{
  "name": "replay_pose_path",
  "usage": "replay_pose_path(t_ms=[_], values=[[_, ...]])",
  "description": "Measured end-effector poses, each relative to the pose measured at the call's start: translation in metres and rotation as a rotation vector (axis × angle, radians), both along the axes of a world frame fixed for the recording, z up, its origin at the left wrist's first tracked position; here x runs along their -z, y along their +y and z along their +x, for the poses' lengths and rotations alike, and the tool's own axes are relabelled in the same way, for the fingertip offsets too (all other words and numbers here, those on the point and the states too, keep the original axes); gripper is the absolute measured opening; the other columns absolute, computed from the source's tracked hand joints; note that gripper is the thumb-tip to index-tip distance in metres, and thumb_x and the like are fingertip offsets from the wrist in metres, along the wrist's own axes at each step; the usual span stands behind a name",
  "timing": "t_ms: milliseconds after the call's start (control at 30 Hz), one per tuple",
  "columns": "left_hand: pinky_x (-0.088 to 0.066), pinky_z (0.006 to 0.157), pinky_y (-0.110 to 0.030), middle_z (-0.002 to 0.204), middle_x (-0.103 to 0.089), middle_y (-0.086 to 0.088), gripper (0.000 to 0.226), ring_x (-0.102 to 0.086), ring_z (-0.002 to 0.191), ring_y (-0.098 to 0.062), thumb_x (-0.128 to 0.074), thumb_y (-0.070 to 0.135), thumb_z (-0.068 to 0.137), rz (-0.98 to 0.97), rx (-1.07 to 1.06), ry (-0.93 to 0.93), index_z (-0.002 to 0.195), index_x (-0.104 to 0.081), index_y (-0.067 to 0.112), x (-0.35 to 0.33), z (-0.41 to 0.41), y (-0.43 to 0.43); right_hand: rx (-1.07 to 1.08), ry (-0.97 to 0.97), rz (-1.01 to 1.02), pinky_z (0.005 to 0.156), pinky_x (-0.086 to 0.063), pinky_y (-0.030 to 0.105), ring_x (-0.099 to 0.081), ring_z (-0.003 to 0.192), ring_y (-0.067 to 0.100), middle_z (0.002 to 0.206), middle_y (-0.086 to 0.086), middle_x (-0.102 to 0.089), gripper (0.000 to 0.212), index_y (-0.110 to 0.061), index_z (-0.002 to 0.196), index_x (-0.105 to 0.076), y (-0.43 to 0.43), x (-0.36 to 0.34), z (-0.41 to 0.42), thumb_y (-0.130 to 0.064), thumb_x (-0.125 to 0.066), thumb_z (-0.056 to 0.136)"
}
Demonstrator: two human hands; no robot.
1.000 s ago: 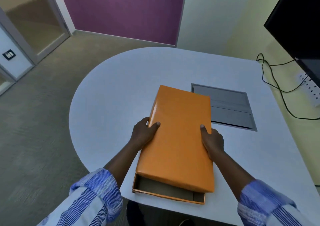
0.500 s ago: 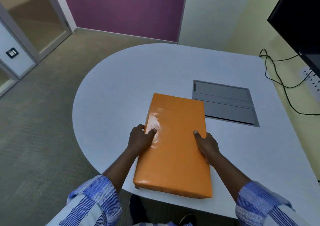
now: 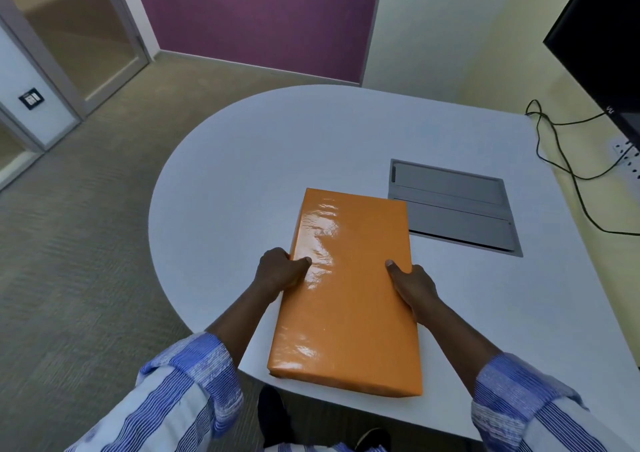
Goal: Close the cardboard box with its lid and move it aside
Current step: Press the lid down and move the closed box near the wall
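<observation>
We cannot see the box under the orange lid point(image 3: 349, 289), which covers it wholly. Of the left hand point(image 3: 278, 271) and right hand point(image 3: 414, 283) we see only thumbs on top; the fingers curl down the sides, out of sight. The screen point(image 3: 602, 46) is cut off by the right edge, as is the power strip point(image 3: 628, 155). The cable point(image 3: 568, 171) runs off there too.

In front of me is a pale grey-white table with a rounded end point(image 3: 242, 181). A glossy orange lidded cardboard box point(image 3: 349, 299) lies flat on it near my edge, its near end close to the rim. Just beyond the box's far right corner, a grey rectangular metal hatch point(image 3: 457, 209) sits flush in the tabletop.
</observation>
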State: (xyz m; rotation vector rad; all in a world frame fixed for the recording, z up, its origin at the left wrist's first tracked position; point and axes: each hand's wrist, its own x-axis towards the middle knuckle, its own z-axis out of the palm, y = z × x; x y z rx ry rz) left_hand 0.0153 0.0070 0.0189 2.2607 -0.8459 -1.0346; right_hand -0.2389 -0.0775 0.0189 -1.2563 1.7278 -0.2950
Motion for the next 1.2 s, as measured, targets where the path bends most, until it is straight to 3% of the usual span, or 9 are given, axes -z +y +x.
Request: replay_pose_path(t_ms=[167,333,433,633,833,900,1067,1200], values=[[-0.06,0.069,-0.038,0.083,-0.065,-0.007,0.046,-0.063,0.069,-0.019,-0.068,0.049,0.088,-0.018,0.038,-0.006,0.098,-0.063,0.005,-0.009,0.01,-0.014,-0.082,0.105,-0.083,0.084,-0.055,0.042,-0.066,0.096,0.031,0.105,0.013,-0.07,0.057,-0.006,0.107,-0.065,-0.019,-0.003,-0.008,-0.059,-0.048,0.097],[-0.062,0.074,-0.042,0.088,-0.072,-0.017,0.053,-0.07,0.075,-0.027,-0.066,0.053,0.089,-0.047,0.043,-0.061,0.096,-0.066,0.001,-0.016,0.011,-0.027,-0.114,0.134,-0.136,0.071,-0.049,0.037,-0.065,0.087,0.029,0.091,0.01,-0.068,0.056,-0.009,0.09,-0.063,-0.036,-0.008,-0.009,-0.062,-0.046,0.096],[-0.063,0.073,-0.04,0.085,-0.069,-0.011,0.048,-0.067,0.068,-0.023,-0.065,0.053,0.089,-0.008,0.058,-0.074,0.095,-0.065,0.005,-0.017,0.01,-0.03,-0.148,0.169,-0.112,0.073,-0.049,0.037,-0.064,0.091,0.03,0.096,0.012,-0.068,0.057,-0.007,0.097,-0.064,-0.039,-0.003,-0.007,-0.061,-0.044,0.098],[-0.051,0.054,-0.028,0.087,-0.065,-0.011,0.048,-0.061,0.065,-0.019,-0.067,0.049,0.09,0.028,0.02,0.031,0.1,-0.065,0.001,-0.01,0.01,-0.028,-0.178,0.189,-0.079,0.072,-0.046,0.035,-0.061,0.09,0.026,0.103,0.011,-0.068,0.061,-0.008,0.108,-0.064,-0.042,0.002,-0.008,-0.064,-0.043,0.097],[-0.053,0.059,-0.031,0.093,-0.067,-0.013,0.049,-0.06,0.069,-0.02,-0.068,0.047,0.091,0.009,0.002,0.074,0.105,-0.065,-0.001,-0.011,0.01,-0.029,-0.138,0.1,-0.022,0.09,-0.057,0.049,-0.066,0.099,0.031,0.106,0.012,-0.069,0.06,-0.008,0.11,-0.065,-0.045,0.001,-0.01,-0.064,-0.051,0.093],[-0.054,0.06,-0.032,0.094,-0.067,-0.013,0.049,-0.062,0.072,-0.021,-0.067,0.048,0.091,0.007,0.007,0.079,0.105,-0.065,0.001,-0.012,0.009,-0.024,-0.101,0.014,0.028,0.085,-0.059,0.048,-0.067,0.099,0.03,0.108,0.011,-0.07,0.058,-0.01,0.111,-0.065,-0.042,-0.004,-0.013,-0.064,-0.056,0.091],[-0.061,0.067,-0.038,0.095,-0.068,-0.011,0.059,-0.068,0.079,-0.024,-0.065,0.06,0.087,0.112,0.05,0.134,0.107,-0.062,0.005,-0.018,0.009,0.018,-0.122,-0.095,0.215,0.056,-0.056,0.029,-0.072,0.089,0.023,0.106,0.006,-0.072,0.066,-0.017,0.107,-0.065,-0.005,-0.027,-0.038,-0.076,-0.063,0.077],[-0.063,0.064,-0.036,0.097,-0.074,-0.017,0.078,-0.076,0.076,-0.031,-0.063,0.072,0.08,0.34,0.127,0.253,0.112,-0.06,0.001,-0.019,0.007,0.075,-0.216,-0.082,0.409,0.06,-0.063,0.036,-0.075,0.092,0.028,0.113,0.008,-0.07,0.085,-0.017,0.12,-0.057,0.034,-0.027,-0.061,-0.076,-0.074,0.061]])
